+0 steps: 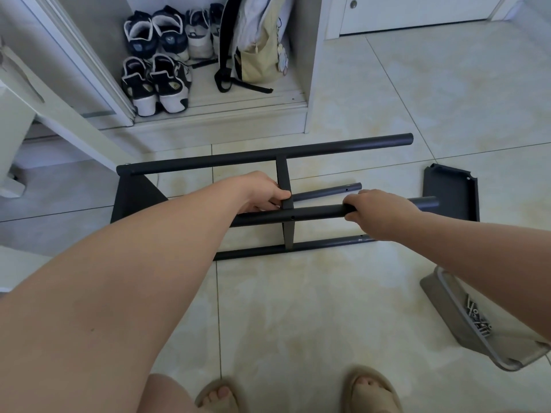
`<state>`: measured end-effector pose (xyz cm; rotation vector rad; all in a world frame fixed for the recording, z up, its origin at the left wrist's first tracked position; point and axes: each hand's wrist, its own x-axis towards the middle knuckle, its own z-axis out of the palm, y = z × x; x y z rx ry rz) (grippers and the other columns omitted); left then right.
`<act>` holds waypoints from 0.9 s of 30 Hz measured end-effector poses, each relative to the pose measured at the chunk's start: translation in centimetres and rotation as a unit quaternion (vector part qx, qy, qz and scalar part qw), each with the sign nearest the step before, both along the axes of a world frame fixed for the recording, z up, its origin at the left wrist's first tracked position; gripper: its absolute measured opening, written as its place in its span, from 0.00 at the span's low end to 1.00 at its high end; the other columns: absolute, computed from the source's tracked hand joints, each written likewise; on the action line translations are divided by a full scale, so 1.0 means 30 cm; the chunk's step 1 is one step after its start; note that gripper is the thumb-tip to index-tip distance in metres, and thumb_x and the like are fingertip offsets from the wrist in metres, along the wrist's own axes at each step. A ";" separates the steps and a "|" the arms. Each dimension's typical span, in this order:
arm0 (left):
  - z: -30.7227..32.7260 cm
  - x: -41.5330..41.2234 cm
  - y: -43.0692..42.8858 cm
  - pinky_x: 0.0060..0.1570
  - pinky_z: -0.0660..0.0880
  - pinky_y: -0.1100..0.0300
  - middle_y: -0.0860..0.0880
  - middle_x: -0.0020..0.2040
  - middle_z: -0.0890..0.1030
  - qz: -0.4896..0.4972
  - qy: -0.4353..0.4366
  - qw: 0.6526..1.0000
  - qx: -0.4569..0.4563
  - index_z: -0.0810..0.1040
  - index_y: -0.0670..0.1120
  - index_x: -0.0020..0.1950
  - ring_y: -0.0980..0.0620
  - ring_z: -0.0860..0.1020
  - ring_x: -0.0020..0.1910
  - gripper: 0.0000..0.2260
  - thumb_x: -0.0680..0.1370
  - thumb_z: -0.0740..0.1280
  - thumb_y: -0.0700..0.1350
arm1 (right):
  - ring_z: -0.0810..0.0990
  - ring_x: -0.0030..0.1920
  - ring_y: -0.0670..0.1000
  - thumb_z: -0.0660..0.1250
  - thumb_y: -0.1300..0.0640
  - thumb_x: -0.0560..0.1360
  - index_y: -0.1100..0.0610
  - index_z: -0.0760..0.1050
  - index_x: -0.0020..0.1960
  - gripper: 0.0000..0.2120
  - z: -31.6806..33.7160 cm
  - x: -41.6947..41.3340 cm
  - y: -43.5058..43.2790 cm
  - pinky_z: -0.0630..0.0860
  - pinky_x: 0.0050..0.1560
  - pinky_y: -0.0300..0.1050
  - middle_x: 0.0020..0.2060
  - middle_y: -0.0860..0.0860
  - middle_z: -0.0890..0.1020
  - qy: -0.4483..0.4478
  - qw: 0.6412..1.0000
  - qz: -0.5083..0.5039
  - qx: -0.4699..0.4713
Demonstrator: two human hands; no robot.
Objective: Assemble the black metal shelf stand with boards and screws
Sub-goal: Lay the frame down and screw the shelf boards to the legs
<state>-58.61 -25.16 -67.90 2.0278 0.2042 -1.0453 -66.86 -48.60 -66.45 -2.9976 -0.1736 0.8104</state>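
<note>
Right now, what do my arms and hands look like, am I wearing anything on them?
Both arms are bare, and no sleeve shows anywhere along them up to the edge of the picture. The left hand and the right hand have no gloves. No watch, bracelet or ring shows on the sides the camera sees. There are no markings or bandages either.

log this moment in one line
left hand grips crossbar | right hand grips tube | frame on floor | screws in tray

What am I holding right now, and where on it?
The left hand grips the frame's flat crossbar near its middle; the right hand grips the thick black tube toward its right end.
</note>
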 end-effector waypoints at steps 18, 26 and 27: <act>-0.026 -0.009 -0.033 0.56 0.76 0.57 0.43 0.55 0.85 0.020 -0.053 0.998 0.007 0.81 0.38 0.60 0.45 0.83 0.58 0.14 0.80 0.69 0.47 | 0.75 0.48 0.54 0.57 0.52 0.85 0.51 0.73 0.58 0.07 0.007 0.015 0.007 0.75 0.53 0.54 0.48 0.50 0.74 -0.018 1.000 0.000 -0.002; -0.023 -0.011 -0.021 0.67 0.74 0.47 0.39 0.58 0.83 0.001 -0.058 0.998 0.026 0.81 0.38 0.60 0.41 0.80 0.62 0.16 0.79 0.69 0.48 | 0.76 0.48 0.54 0.58 0.53 0.85 0.52 0.74 0.57 0.08 0.002 0.012 0.006 0.77 0.56 0.57 0.48 0.50 0.75 -0.007 1.000 -0.008 0.010; -0.024 -0.012 -0.021 0.67 0.74 0.47 0.39 0.58 0.83 0.000 -0.061 0.998 0.028 0.81 0.37 0.60 0.41 0.80 0.62 0.16 0.79 0.69 0.48 | 0.75 0.48 0.54 0.58 0.53 0.85 0.52 0.74 0.57 0.07 0.002 0.012 0.005 0.77 0.56 0.57 0.48 0.50 0.75 -0.008 1.000 -0.008 0.012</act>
